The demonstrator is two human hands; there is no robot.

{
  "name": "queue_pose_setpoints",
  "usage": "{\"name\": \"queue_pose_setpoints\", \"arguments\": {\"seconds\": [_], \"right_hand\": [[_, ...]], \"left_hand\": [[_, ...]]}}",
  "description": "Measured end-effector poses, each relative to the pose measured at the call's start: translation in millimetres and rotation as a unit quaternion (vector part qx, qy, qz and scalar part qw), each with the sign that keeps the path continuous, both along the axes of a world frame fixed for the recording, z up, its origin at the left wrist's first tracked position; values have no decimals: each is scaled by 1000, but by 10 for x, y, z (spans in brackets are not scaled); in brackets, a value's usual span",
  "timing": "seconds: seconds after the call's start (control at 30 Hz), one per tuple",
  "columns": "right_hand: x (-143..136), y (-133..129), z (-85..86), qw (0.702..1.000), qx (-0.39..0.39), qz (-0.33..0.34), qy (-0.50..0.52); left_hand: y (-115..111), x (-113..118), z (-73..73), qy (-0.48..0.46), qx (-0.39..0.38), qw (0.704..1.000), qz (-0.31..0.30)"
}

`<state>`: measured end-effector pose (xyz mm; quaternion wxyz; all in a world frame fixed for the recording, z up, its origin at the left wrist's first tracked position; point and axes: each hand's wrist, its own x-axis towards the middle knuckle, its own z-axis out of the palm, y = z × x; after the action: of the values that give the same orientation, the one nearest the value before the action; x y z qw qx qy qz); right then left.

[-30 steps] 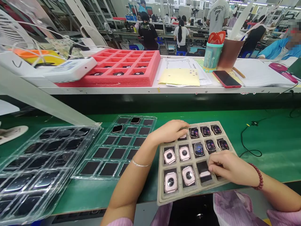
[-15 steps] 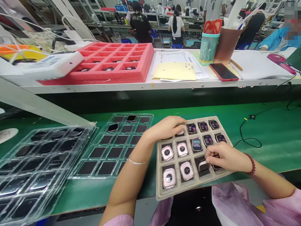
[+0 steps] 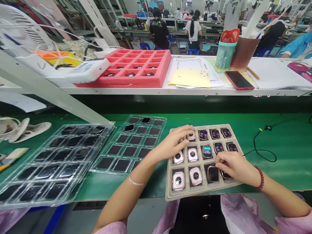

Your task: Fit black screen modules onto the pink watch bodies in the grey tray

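A beige moulded tray [image 3: 168,191] of smartwatches stands at the bench's front edge. Pink watch bodies [image 3: 195,175], sensor side up, fill its left columns; lit watch screens [image 3: 215,134] show at the right. My left hand [image 3: 174,143] lies open over the tray's upper left, fingers stretched beside a pink watch [image 3: 191,136] and partly covering others. In the front row, a dark-screened smartwatch [image 3: 213,174] sits nearly flat in its pocket. My right hand [image 3: 234,165] is curled, its thumb and fingertips closed at that watch's upper right corner; another watch is partly hidden beneath the hand.
Left of the tray is a clear plastic tray [image 3: 103,170] with two dark watches at its far end. Stacked clear trays [image 3: 75,191] with dark screens lie farther left. A cable [image 3: 255,148] runs over the bench at right. The shelf [image 3: 146,92] carries a red foam tray [image 3: 161,83].
The smartwatch at my right fingertips has gone from tilted up to nearly flat, its screen showing. My left fingers have spread out more. The whole view has shifted a little.
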<state>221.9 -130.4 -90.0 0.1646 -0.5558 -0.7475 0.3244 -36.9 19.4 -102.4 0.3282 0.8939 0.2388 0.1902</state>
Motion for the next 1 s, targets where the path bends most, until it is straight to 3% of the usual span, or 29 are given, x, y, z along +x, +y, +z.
{"name": "queue_pose_setpoints", "arguments": {"seconds": [0.1, 0.17, 0.33, 0.47, 0.53, 0.63, 0.77, 0.87, 1.0], "right_hand": [[63, 152, 24, 998, 54, -14, -9], [66, 379, 47, 995, 97, -23, -11], [-185, 1017, 12, 989, 142, 16, -42], [-280, 1207, -34, 979, 113, 61, -160], [-200, 1236, -13, 981, 102, 68, -147], [-13, 1288, 48, 994, 65, 46, -73], [156, 1367, 63, 998, 1, 8, -61], [195, 1393, 8, 998, -15, -3, -56], [209, 1392, -51, 999, -14, 1, -31]], "left_hand": [[-321, -189, -162, -59, -48, 990, 119], [-482, -239, -272, -105, -106, 975, 163], [-595, -154, -404, -227, -211, 928, 205], [-627, -24, -394, -210, -218, 930, 208], [-646, 57, -380, -187, -210, 939, 196], [-575, 176, -351, -160, -185, 954, 172], [-247, 266, -347, -197, -127, 962, 143], [-19, 276, -412, -234, -142, 955, 116], [37, 271, -526, -269, -112, 950, 113]]}}
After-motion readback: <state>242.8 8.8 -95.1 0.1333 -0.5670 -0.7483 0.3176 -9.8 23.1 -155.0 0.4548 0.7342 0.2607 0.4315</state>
